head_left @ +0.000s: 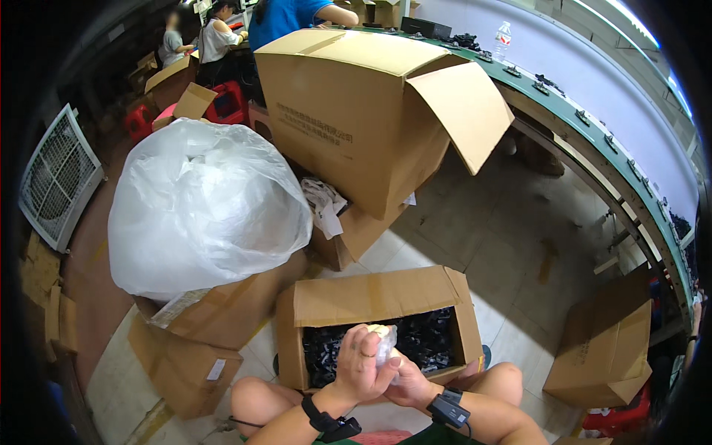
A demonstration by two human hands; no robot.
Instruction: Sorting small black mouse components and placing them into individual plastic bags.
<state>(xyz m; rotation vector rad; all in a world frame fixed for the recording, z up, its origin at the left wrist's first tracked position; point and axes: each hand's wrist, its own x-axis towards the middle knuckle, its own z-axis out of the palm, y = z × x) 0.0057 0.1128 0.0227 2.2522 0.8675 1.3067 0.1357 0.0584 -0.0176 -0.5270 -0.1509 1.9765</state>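
Observation:
My left hand (359, 363) and my right hand (408, 380) meet over an open cardboard box (363, 297). Between them they grip a crumpled piece of clear plastic film (386, 347); whether anything is wrapped inside it cannot be seen. The left fingers curl over it from the left, and the right fingers close around its lower right side. Pale coverings show on some fingertips. Many small black parts (430, 337) fill the box below, partly hidden by my hands. Dark bands with small devices sit on both wrists.
A large clear bag of white items (208, 208) rests on a carton at left. Behind stands a tall open carton (348, 111). Along the right curves a green workbench (586, 122) with small black parts. Another carton (601, 341) is at lower right. People work at the back.

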